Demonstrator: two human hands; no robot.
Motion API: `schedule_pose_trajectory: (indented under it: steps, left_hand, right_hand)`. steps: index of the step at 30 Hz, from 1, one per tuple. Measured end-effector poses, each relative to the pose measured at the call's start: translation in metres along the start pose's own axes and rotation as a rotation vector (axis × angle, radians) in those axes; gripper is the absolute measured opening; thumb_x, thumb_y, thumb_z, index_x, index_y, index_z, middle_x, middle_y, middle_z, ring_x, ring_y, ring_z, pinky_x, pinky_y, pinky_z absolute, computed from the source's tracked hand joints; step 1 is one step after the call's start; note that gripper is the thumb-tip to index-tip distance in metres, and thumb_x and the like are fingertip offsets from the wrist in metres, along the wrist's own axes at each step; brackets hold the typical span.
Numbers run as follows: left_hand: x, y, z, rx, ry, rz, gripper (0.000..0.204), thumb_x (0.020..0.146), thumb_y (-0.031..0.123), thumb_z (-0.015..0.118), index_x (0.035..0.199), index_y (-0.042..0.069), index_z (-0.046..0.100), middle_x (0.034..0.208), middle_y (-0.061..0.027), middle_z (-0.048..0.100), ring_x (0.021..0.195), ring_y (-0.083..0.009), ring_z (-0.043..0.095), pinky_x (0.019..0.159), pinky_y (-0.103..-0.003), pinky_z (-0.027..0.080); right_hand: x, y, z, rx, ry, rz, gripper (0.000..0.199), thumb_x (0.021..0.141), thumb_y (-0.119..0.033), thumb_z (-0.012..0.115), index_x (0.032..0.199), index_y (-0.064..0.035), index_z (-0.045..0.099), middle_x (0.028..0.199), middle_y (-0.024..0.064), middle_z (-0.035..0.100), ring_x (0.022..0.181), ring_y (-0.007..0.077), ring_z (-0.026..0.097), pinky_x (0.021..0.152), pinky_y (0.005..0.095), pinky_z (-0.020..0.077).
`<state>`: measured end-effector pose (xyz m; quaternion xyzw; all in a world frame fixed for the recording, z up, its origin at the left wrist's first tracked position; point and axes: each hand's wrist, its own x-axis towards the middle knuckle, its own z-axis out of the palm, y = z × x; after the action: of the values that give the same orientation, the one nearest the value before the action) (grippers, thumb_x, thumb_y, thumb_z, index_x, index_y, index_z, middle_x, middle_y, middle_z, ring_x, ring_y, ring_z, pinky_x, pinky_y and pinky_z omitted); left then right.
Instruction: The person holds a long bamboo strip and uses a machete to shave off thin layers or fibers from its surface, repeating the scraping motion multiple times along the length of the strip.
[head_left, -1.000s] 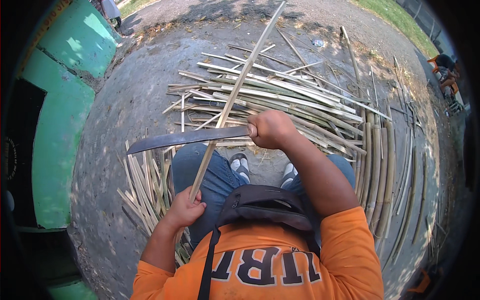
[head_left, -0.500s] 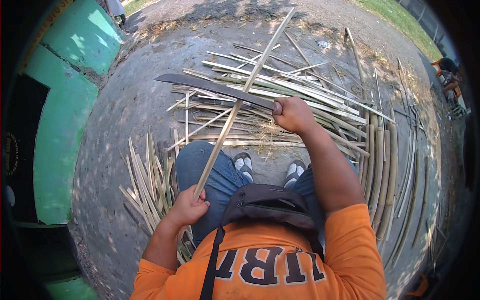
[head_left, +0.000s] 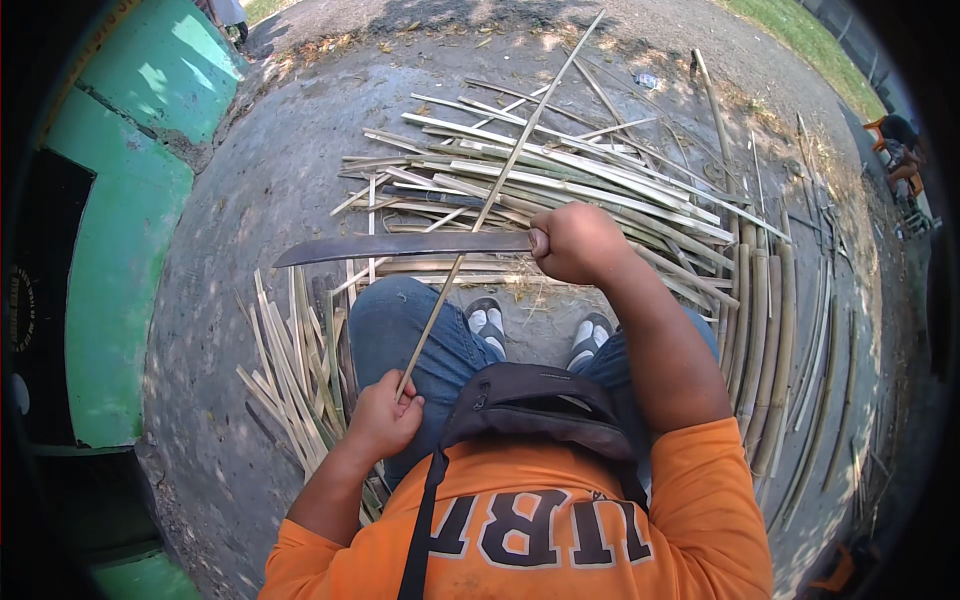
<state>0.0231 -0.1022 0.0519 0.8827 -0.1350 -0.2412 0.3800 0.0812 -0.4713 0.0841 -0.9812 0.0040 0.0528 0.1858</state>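
My left hand (head_left: 385,415) grips the near end of a long thin bamboo strip (head_left: 505,175) that slants up and away over the ground. My right hand (head_left: 575,243) holds the handle of a long dark machete (head_left: 400,247), whose blade lies across the strip pointing left, just above my left knee. I wear an orange shirt and jeans, with a dark bag (head_left: 530,405) on my chest and two sandalled feet below the blade.
A heap of split bamboo strips (head_left: 560,185) lies ahead on the concrete. Thicker bamboo halves (head_left: 765,330) curve along the right. A smaller bundle of slats (head_left: 295,370) lies by my left leg. A green wall (head_left: 130,240) stands left. Another person (head_left: 900,150) crouches far right.
My right hand drew the machete back toward me along the strip, from up over the bamboo heap down to just above my knee. My left hand stayed on the strip's near end.
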Motion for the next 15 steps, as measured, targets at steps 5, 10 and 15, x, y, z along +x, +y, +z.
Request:
schedule_pose_trajectory:
  steps: [5,10,15]
  left_hand:
    - [-0.001,0.005,0.001,0.032,0.038,0.035,0.016,0.089,0.01,0.069,0.091,0.001,0.056,0.056,-0.0081,0.057,0.051,-0.0165,0.056,0.055,-0.032,0.045]
    - [-0.001,0.008,0.0,0.052,0.025,0.014,0.023,0.09,0.015,0.074,0.09,0.0,0.057,0.059,-0.0103,0.059,0.052,-0.0179,0.058,0.055,-0.032,0.046]
    - [0.0,0.006,-0.002,0.047,0.019,0.041,0.028,0.091,0.019,0.078,0.089,0.0,0.057,0.061,-0.0098,0.06,0.053,-0.017,0.059,0.056,-0.032,0.047]
  right_hand:
    - [-0.001,0.008,-0.001,0.024,0.064,-0.008,0.016,0.085,-0.027,0.068,0.09,-0.0139,0.075,0.087,0.0146,0.074,0.088,0.0367,0.071,0.079,0.0485,0.0566]
    - [-0.001,-0.002,0.007,0.021,0.035,-0.083,0.014,0.084,-0.024,0.066,0.088,-0.0131,0.074,0.086,0.0155,0.073,0.086,0.0377,0.07,0.079,0.0497,0.0561]
    - [0.007,0.012,0.009,0.016,-0.007,-0.076,0.015,0.083,-0.023,0.064,0.086,-0.0117,0.073,0.085,0.0166,0.073,0.085,0.0395,0.07,0.078,0.0509,0.0558]
